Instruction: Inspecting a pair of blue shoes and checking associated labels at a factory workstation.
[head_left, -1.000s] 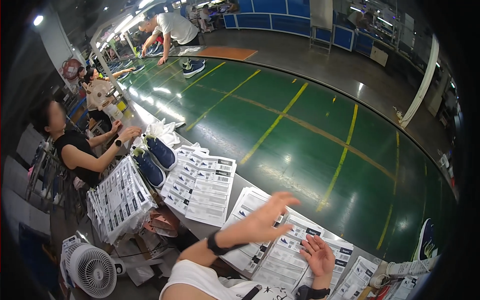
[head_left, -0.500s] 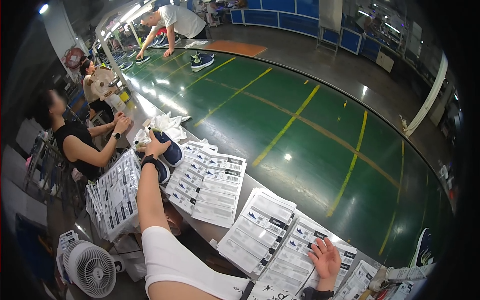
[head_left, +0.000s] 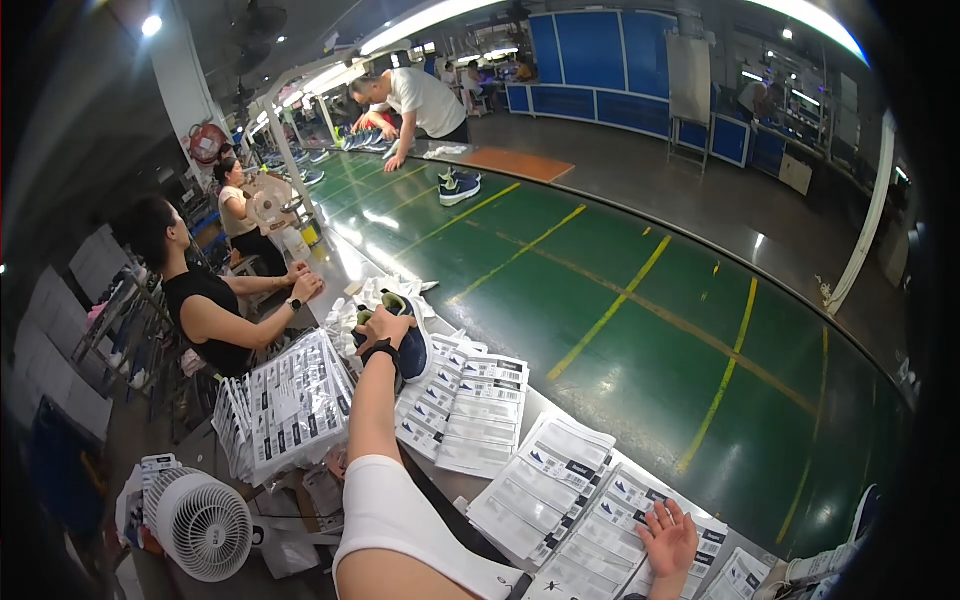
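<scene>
My left hand (head_left: 388, 326) is closed on a pair of navy sneakers (head_left: 417, 350) with white soles and pale green lining, beside the conveyor. Part of the pair is hidden behind my fingers and wrist. A crumpled white cloth (head_left: 398, 288) lies just beyond the shoes. Next to them is a stack of printed label sheets (head_left: 484, 410) showing small shoe pictures. My right hand (head_left: 668, 540) is empty, palm up with fingers apart, over another stack of label sheets (head_left: 606, 525). One more sheet stack (head_left: 540, 485) lies between the hands.
A green conveyor (head_left: 600, 330) with yellow lines runs along the bench, carrying navy sneakers (head_left: 459, 187) farther off. At left are a plastic-wrapped sheet stack (head_left: 295, 395), a white fan (head_left: 204, 525) and a seated person (head_left: 205, 300). Another person (head_left: 425, 105) leans over the far end.
The view has tilted up, shifting everything down and right. My left hand has turned the sneakers and brought them slightly toward the conveyor. The far person's reaching arm has drawn back.
</scene>
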